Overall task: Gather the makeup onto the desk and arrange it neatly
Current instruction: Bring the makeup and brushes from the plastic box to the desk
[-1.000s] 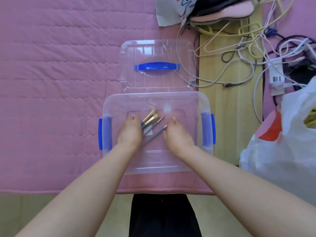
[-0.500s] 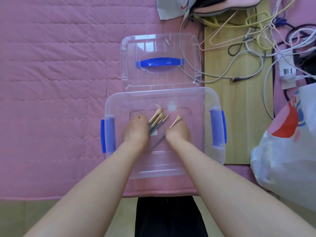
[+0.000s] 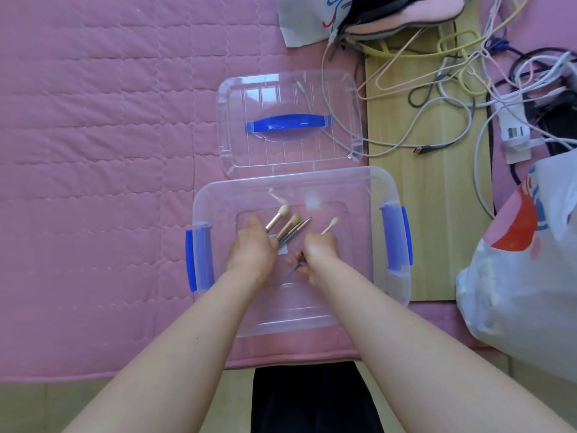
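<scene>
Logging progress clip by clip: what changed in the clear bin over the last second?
The right hand closed on one thin brush that lay between the hands and lifted its pale tip clear of the others. The left hand gathered the remaining brushes into a closer bundle, now fanned out beyond its fingers. The clear bin and its lid with the blue handle stayed put on the pink quilt.

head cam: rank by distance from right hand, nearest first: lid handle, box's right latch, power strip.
From the right hand:
1. Right latch, on the box's right wall, beside the hand.
2. Lid handle, on the lid lying beyond the box.
3. Power strip, far right among the cables.
</scene>
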`<control>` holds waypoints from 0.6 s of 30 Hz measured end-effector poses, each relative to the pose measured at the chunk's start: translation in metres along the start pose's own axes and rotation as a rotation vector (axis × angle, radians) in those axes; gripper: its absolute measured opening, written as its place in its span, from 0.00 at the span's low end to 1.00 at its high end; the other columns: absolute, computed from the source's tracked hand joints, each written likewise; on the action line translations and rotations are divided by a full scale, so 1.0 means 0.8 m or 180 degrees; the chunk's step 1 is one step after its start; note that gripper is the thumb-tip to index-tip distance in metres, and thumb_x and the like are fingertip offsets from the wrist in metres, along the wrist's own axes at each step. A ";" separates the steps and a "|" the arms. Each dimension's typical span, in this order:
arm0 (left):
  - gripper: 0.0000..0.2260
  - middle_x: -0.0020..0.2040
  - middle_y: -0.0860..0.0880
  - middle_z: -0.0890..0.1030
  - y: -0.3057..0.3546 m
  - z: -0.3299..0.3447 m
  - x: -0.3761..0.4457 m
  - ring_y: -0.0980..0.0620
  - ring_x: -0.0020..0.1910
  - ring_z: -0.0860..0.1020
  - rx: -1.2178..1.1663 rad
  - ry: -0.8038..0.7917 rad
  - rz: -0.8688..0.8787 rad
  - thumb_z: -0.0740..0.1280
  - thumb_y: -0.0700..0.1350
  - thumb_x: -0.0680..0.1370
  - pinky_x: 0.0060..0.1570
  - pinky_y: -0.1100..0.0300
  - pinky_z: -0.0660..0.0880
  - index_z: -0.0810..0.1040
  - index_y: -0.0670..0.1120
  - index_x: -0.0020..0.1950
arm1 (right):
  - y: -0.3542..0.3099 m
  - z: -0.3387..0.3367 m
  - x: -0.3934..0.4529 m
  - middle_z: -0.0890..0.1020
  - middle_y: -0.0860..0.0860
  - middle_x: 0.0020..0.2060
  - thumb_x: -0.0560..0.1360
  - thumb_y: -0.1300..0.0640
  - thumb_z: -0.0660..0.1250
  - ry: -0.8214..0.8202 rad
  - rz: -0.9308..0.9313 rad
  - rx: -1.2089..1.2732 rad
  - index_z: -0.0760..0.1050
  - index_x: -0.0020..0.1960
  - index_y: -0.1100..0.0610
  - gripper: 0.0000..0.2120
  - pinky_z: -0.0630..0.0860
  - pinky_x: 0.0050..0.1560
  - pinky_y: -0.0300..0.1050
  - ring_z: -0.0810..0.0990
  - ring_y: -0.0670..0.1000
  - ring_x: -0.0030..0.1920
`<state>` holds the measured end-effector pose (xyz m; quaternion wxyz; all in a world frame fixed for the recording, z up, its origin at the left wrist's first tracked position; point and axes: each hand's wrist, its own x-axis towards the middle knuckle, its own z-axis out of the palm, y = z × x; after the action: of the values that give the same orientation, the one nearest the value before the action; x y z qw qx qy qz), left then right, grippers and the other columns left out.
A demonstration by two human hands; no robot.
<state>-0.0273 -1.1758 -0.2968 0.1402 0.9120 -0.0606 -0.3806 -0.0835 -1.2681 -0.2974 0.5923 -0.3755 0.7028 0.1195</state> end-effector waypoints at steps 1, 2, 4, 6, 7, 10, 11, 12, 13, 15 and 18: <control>0.08 0.48 0.38 0.77 -0.001 0.002 0.003 0.36 0.47 0.76 0.0051 -0.0013 0.0026 0.63 0.45 0.77 0.41 0.53 0.68 0.65 0.43 0.51 | 0.000 0.003 0.000 0.73 0.57 0.33 0.73 0.64 0.59 0.0044 -0.0055 -0.0080 0.72 0.44 0.63 0.04 0.80 0.29 0.50 0.72 0.54 0.25; 0.08 0.50 0.38 0.78 -0.002 0.005 0.005 0.36 0.48 0.76 0.0116 -0.0014 0.0066 0.63 0.44 0.77 0.41 0.54 0.67 0.68 0.42 0.52 | 0.000 0.005 0.001 0.73 0.56 0.33 0.73 0.63 0.61 0.0114 -0.0120 -0.0156 0.71 0.40 0.61 0.03 0.81 0.30 0.51 0.72 0.53 0.25; 0.07 0.51 0.38 0.78 -0.006 0.009 0.008 0.36 0.50 0.77 0.0227 0.0008 0.0164 0.63 0.44 0.78 0.41 0.54 0.67 0.71 0.42 0.52 | -0.002 0.009 0.003 0.75 0.56 0.35 0.73 0.60 0.65 0.0266 -0.0297 -0.0277 0.70 0.37 0.58 0.07 0.82 0.31 0.53 0.75 0.54 0.27; 0.05 0.51 0.38 0.78 -0.009 0.011 0.010 0.36 0.50 0.76 0.0301 0.0041 0.0231 0.62 0.42 0.78 0.40 0.54 0.66 0.73 0.41 0.51 | -0.006 0.010 0.003 0.80 0.59 0.43 0.75 0.58 0.64 0.0402 -0.0645 -0.0557 0.76 0.44 0.62 0.07 0.82 0.41 0.57 0.80 0.59 0.38; 0.05 0.52 0.38 0.77 -0.011 0.012 0.010 0.36 0.50 0.76 0.0331 0.0055 0.0255 0.61 0.41 0.78 0.40 0.54 0.66 0.73 0.41 0.51 | -0.008 0.009 0.002 0.81 0.61 0.45 0.76 0.58 0.62 0.0420 -0.0857 -0.0725 0.77 0.47 0.63 0.09 0.81 0.46 0.59 0.81 0.62 0.45; 0.05 0.54 0.38 0.75 -0.013 0.012 0.010 0.36 0.50 0.75 0.0362 0.0030 0.0295 0.61 0.40 0.77 0.40 0.53 0.64 0.73 0.40 0.51 | -0.010 0.000 -0.002 0.79 0.57 0.40 0.78 0.56 0.57 0.0096 -0.1476 -0.1192 0.77 0.47 0.63 0.13 0.77 0.53 0.59 0.78 0.63 0.50; 0.05 0.54 0.38 0.75 -0.014 0.011 0.010 0.36 0.49 0.74 0.0332 0.0021 0.0287 0.61 0.40 0.77 0.40 0.53 0.64 0.73 0.40 0.51 | -0.009 -0.007 -0.005 0.79 0.54 0.38 0.79 0.54 0.57 -0.0055 -0.1635 -0.1366 0.78 0.47 0.61 0.14 0.77 0.52 0.56 0.78 0.61 0.48; 0.04 0.53 0.38 0.74 -0.014 0.009 0.010 0.37 0.46 0.73 0.0278 0.0034 0.0278 0.60 0.40 0.77 0.40 0.54 0.64 0.72 0.41 0.49 | -0.009 -0.014 -0.005 0.78 0.51 0.35 0.79 0.53 0.57 -0.0185 -0.1789 -0.1572 0.79 0.48 0.59 0.15 0.76 0.50 0.51 0.78 0.59 0.46; 0.02 0.52 0.38 0.74 -0.014 0.007 0.010 0.39 0.43 0.72 0.0215 0.0059 0.0271 0.59 0.39 0.77 0.39 0.54 0.65 0.70 0.43 0.47 | -0.008 -0.022 -0.006 0.78 0.49 0.35 0.80 0.52 0.56 -0.0286 -0.1946 -0.1823 0.80 0.49 0.57 0.15 0.73 0.46 0.46 0.77 0.57 0.45; 0.02 0.49 0.39 0.74 -0.014 0.004 0.009 0.41 0.40 0.69 0.0155 0.0068 0.0276 0.58 0.38 0.76 0.37 0.53 0.64 0.66 0.44 0.45 | -0.007 -0.038 -0.002 0.81 0.52 0.39 0.80 0.53 0.56 -0.0392 -0.2207 -0.2367 0.79 0.49 0.57 0.14 0.68 0.41 0.44 0.78 0.58 0.45; 0.03 0.44 0.41 0.73 -0.011 0.001 0.008 0.41 0.38 0.70 0.0134 -0.0017 0.0233 0.57 0.38 0.76 0.36 0.52 0.66 0.64 0.45 0.45 | -0.009 -0.054 0.002 0.81 0.57 0.41 0.80 0.55 0.56 -0.0490 -0.2340 -0.2915 0.77 0.50 0.59 0.13 0.69 0.41 0.45 0.78 0.61 0.46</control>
<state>-0.0234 -1.1688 -0.3049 0.1346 0.9110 -0.1023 -0.3762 -0.1106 -1.3002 -0.2856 0.4217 -0.8021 0.3584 0.2245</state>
